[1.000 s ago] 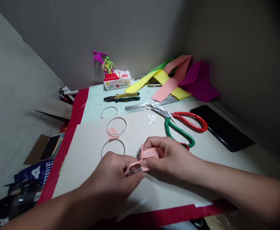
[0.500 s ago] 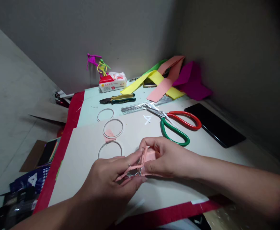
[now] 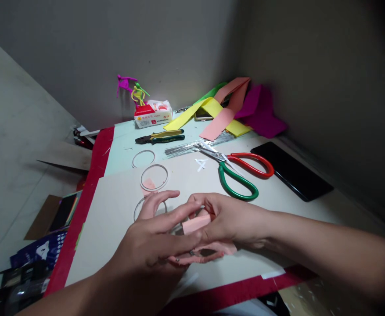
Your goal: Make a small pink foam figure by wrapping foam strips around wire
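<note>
Close to the front of the table, my right hand (image 3: 232,219) pinches a folded strip of pink crepe paper (image 3: 196,224) between thumb and fingers. My left hand (image 3: 152,237) reaches in from the other side, its thumb and one finger meeting the right fingertips and another finger raised. Beneath the left thumb hangs a thin wire piece wrapped in pink paper (image 3: 212,258), with bits of bare metal wire showing. It appears gripped by the left hand, though the fingers cover most of it. Wire rings (image 3: 154,177) lie beyond the left hand, a pink paper scrap beside one.
Scissors (image 3: 238,188) with red and green handles lie beyond my right hand, beside a black phone (image 3: 293,171). Farther back are pliers (image 3: 161,137), a wire bundle (image 3: 192,147), crepe paper strips (image 3: 208,112), and a small box (image 3: 152,115) with little wrapped figures (image 3: 138,93).
My left hand has shifted, lifting one finger and bringing its thumb over the pink piece. The wrapped wire has turned down toward the table's front, and the folded pink strip shows more.
</note>
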Action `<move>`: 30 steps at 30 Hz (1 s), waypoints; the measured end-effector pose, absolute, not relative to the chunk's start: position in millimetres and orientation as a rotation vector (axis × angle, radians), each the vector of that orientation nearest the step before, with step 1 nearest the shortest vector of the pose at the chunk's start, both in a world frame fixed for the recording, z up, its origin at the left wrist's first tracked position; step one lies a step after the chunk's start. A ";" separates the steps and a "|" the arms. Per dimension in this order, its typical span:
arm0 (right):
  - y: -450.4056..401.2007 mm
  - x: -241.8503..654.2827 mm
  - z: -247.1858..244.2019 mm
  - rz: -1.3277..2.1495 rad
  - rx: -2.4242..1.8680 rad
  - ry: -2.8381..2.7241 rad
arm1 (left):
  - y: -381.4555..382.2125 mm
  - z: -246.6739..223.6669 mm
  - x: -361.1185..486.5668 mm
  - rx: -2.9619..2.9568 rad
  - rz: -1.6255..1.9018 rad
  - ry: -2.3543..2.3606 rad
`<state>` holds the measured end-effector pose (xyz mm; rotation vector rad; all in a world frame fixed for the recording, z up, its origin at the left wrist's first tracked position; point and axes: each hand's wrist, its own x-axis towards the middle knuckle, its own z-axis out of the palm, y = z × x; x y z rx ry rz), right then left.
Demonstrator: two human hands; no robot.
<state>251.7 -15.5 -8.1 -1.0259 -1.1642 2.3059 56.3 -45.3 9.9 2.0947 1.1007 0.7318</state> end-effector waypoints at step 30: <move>-6.0 261.7 -3.9 1.207 -0.997 -1.564 | -33.2 27.6 45.5 1.139 0.807 1.312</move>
